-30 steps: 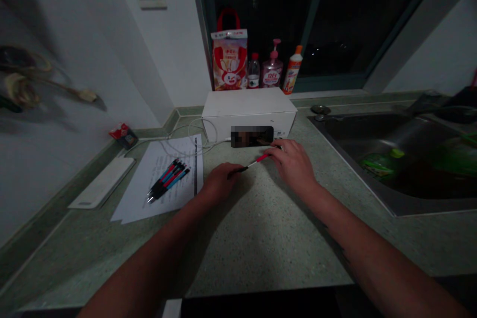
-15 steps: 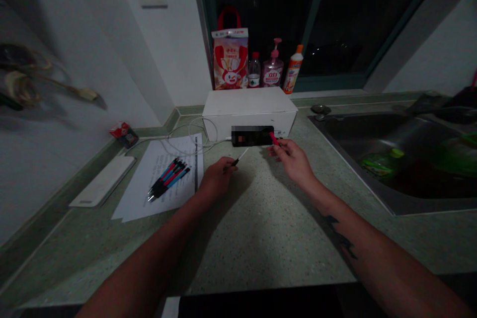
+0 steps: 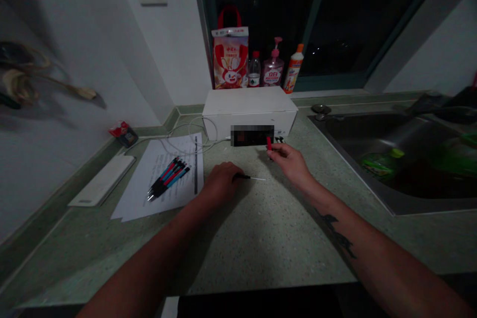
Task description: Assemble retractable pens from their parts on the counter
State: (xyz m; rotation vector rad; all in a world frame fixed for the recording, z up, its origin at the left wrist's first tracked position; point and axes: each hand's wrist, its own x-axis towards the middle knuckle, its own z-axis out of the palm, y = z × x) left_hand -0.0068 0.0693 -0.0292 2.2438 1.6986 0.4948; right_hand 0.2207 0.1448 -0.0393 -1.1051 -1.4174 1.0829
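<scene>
My left hand (image 3: 220,182) rests closed on the speckled green counter (image 3: 261,238), gripping the black front part of a pen (image 3: 249,177) whose thin white refill sticks out to the right. My right hand (image 3: 291,160) is raised a little, pinching the red barrel piece (image 3: 269,143) upright just in front of a dark phone (image 3: 252,135). The two pen parts are apart. Several red, blue and black pens (image 3: 169,179) lie bundled on a printed sheet of paper (image 3: 164,179) to the left.
A white box (image 3: 249,109) stands at the back with a white cable (image 3: 186,140) beside it. A red gift bag (image 3: 230,57) and bottles (image 3: 273,69) line the window sill. A steel sink (image 3: 395,159) lies right. A white flat object (image 3: 102,181) lies left.
The pen has come apart: my right hand pulled the red barrel off and lifted it, while my left hand lowered the black tip with its refill onto the counter.
</scene>
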